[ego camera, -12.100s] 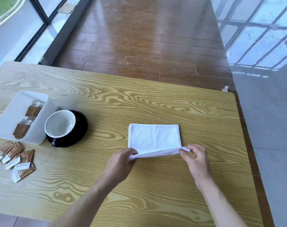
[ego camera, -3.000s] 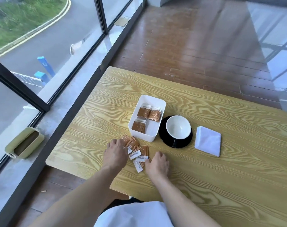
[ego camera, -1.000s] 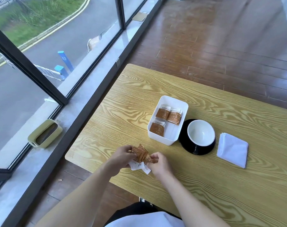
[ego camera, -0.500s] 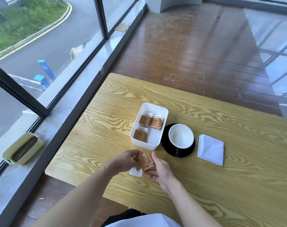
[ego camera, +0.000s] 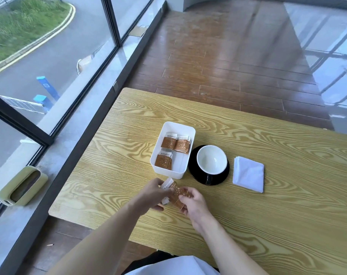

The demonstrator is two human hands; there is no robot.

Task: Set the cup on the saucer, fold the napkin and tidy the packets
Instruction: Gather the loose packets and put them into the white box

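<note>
Both bare forearms reach forward, hands close together. Left hand fingers curled, pinching the brown packets from the left; right hand fingertips grip the same stack from the right.

Café-like seating area, wooden table beside floor-to-ceiling windows, cup on saucer

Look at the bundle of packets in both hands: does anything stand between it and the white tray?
Nothing visible does. The packets, held by the left hand and right hand, sit just before the tray; bare table lies between.
</note>
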